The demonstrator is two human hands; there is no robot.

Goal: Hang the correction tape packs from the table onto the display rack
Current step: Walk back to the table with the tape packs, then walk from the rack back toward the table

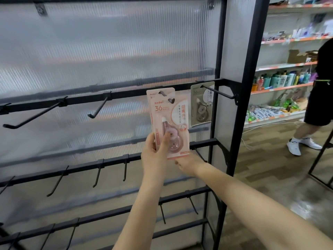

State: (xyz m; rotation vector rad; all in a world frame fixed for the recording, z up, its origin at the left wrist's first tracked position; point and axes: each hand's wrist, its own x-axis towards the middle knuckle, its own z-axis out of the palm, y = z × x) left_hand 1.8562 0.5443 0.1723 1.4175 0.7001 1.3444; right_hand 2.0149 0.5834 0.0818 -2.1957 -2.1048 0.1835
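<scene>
The pink correction tape pack [169,123] sits at the right end of the display rack [221,123], on the upper rail, with its hang hole already over the tip of a hook [163,94]. There seem to be two pink cards stacked here; you cannot confirm this from the view. Your left hand [155,152] pinches the lower left edge of the pack, thumb on the front face over the blister, fingers behind. This low grip keeps the hang hole unobstructed and lets you steer the card along the hook. Your right hand [189,163] supports the bottom right corner from below and behind; its fingers are hidden by the card, so you cannot tell whether it grips or merely props. Judged stage: pack threaded, not yet slid back to the rail

A grey-green pack [202,103] hangs on the neighbouring hook [219,92] toward the rack's right post, pushed fully back. The remaining hooks on the lower rails carry nothing. Store shelves [288,65] and a passer-by [322,87] stand beyond the right post
</scene>
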